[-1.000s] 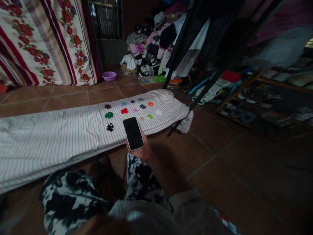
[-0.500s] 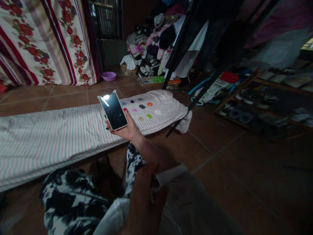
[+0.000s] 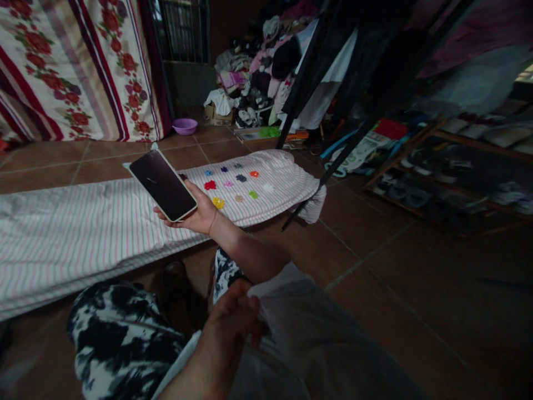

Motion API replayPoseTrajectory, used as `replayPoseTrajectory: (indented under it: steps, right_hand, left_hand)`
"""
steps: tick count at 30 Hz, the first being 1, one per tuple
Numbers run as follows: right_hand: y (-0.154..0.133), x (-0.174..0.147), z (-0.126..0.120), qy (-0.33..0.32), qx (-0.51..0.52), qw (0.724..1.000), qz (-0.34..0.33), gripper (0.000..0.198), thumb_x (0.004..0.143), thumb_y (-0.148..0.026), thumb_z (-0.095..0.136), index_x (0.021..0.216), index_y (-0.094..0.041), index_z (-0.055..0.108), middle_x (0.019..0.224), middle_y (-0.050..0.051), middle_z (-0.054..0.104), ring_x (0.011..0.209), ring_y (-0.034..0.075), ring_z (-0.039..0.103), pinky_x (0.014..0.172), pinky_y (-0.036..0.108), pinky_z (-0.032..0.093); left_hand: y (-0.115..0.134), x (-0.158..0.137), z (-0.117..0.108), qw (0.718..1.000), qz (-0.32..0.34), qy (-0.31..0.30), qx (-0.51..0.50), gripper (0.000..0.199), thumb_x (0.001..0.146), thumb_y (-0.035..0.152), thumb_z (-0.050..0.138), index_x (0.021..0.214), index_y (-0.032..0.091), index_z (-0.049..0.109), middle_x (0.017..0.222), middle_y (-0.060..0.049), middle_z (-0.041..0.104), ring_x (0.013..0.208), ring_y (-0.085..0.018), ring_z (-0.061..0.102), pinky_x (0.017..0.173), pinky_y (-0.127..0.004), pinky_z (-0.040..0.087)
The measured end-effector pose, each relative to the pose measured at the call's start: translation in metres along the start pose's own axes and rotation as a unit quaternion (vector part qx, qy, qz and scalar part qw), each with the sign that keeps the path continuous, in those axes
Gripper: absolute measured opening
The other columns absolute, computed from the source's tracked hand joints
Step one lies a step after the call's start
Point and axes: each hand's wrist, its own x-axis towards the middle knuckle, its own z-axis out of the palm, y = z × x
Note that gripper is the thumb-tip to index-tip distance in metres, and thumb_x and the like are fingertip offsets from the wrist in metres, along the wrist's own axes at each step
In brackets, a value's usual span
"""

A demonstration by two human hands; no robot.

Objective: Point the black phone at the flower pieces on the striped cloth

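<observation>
My right hand (image 3: pixel 200 214) holds a dark-screened phone (image 3: pixel 163 185) flat, tilted to the left, over a long pink-and-white striped cloth (image 3: pixel 83 222) spread on the tiled floor. Just right of the phone, several small coloured flower-shaped pieces (image 3: pixel 235 182) lie in rows on the cloth. Low in the view, my left hand (image 3: pixel 234 315) curls its fingers on the edge of my pale sleeve (image 3: pixel 287 311) near the right elbow. My knees, in black-and-white patterned trousers (image 3: pixel 120 339), are below the cloth's near edge.
A floral striped curtain (image 3: pixel 75 66) hangs at the back left, with a purple bowl (image 3: pixel 185 126) by its foot. A heap of clothes (image 3: pixel 258 83) fills the back. Slanted black metal bars (image 3: pixel 333 172) come down at the cloth's right end. A low shoe rack (image 3: pixel 449 183) stands at right.
My right hand has carried the phone up and to the left, uncovering the coloured pieces. My left hand has come into view and closed on the sleeve.
</observation>
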Motion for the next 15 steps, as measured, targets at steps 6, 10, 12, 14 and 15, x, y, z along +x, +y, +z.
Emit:
replayPoseTrajectory:
  steps: [6, 10, 12, 14, 15]
  right_hand:
    - [0.003, 0.012, 0.017, -0.014, -0.003, 1.000, -0.017, 0.079, 0.090, -0.064, 0.008, 0.097, -0.005, 0.061, 0.080, 0.009, 0.067, 0.075, 0.015, 0.065, 0.061, 0.029, 0.053]
    - [0.001, 0.018, 0.029, -0.021, -0.012, 1.000, -0.013, 0.078, 0.090, -0.063, 0.009, 0.094, -0.005, 0.060, 0.079, 0.008, 0.068, 0.074, 0.014, 0.065, 0.061, 0.029, 0.053]
    - [0.000, 0.020, 0.034, -0.025, 0.003, 1.000, -0.013, 0.078, 0.090, -0.063, 0.007, 0.092, -0.006, 0.060, 0.078, 0.008, 0.068, 0.072, 0.015, 0.065, 0.060, 0.030, 0.053]
    - [0.000, 0.022, 0.039, -0.027, 0.016, 0.999, -0.013, 0.078, 0.090, -0.063, 0.006, 0.092, -0.007, 0.060, 0.077, 0.008, 0.067, 0.070, 0.016, 0.065, 0.059, 0.030, 0.054]
    - [-0.001, 0.023, 0.042, -0.030, 0.021, 0.999, -0.007, 0.078, 0.090, -0.063, 0.004, 0.092, -0.007, 0.059, 0.076, 0.009, 0.067, 0.069, 0.016, 0.065, 0.059, 0.031, 0.054]
  left_hand:
    - [0.017, -0.003, 0.000, 0.992, -0.063, 0.052, -0.099, 0.039, 0.066, 0.039, 0.076, 0.087, 0.015, 0.055, 0.068, 0.003, 0.051, 0.053, -0.003, 0.042, 0.050, -0.016, 0.030]
    - [0.027, -0.008, -0.002, 0.993, -0.107, 0.036, -0.037, 0.038, 0.064, 0.045, 0.075, 0.073, 0.013, 0.056, 0.054, 0.004, 0.045, 0.043, -0.002, 0.033, 0.042, -0.016, 0.019]
    - [0.033, -0.012, 0.000, 0.993, -0.116, -0.010, 0.009, 0.039, 0.065, 0.047, 0.075, 0.071, 0.011, 0.060, 0.053, 0.002, 0.048, 0.045, -0.003, 0.038, 0.044, -0.016, 0.024]
    - [0.037, -0.017, 0.002, 0.988, -0.128, -0.071, 0.046, 0.036, 0.064, 0.044, 0.077, 0.072, 0.010, 0.065, 0.058, -0.002, 0.056, 0.054, -0.007, 0.050, 0.055, -0.018, 0.036]
    - [0.037, -0.020, 0.003, 0.985, -0.132, -0.093, 0.052, 0.034, 0.063, 0.042, 0.078, 0.072, 0.010, 0.067, 0.062, -0.004, 0.060, 0.060, -0.011, 0.056, 0.061, -0.021, 0.040]
